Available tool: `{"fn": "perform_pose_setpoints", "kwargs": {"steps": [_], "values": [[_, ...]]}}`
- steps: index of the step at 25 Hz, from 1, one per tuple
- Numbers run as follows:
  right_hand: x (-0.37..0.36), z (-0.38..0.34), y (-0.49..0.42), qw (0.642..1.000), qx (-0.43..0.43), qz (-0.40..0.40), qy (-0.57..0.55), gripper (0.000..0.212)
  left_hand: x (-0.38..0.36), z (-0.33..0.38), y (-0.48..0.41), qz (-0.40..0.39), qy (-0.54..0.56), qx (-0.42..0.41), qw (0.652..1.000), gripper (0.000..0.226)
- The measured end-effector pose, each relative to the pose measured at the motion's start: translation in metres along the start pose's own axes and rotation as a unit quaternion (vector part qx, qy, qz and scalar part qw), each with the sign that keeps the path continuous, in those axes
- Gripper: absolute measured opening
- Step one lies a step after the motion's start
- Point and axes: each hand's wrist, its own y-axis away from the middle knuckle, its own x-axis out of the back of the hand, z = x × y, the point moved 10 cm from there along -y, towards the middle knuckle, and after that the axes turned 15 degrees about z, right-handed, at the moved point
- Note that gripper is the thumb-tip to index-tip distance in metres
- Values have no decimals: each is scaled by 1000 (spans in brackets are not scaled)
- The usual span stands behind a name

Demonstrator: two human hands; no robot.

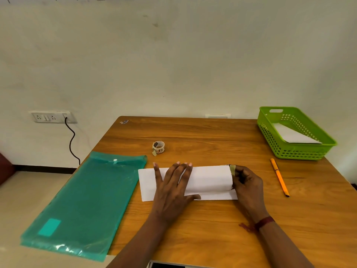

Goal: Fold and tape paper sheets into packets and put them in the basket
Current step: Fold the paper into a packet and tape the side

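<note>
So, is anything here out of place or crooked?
Only small things: the teal folder reaches past the left edge of the wooden table, and the white packet in the green basket lies tilted. Nothing looks spilled or damaged.

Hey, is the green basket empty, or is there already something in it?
Not empty: the green basket has white paper lying inside, visible above its front wall.

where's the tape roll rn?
Head view: the tape roll sits centre-left, just beyond the folded paper and right of the teal folder.
</note>
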Motion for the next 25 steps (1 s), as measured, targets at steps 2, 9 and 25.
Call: {"fn": "perform_pose_setpoints", "kwargs": {"steps": [2, 9, 25], "values": [[9, 5, -3, 999, 4, 45, -1, 17, 3, -6, -1, 14, -9, 22, 1000, 94], [-2, 0, 9, 981, 95, 0, 171, 42, 9, -44, -3, 43, -43, 140, 988, 93], [-41, 19, 35, 839, 254, -175, 449, 67, -2, -43, 2, -10, -64, 109, 992, 98]]}}
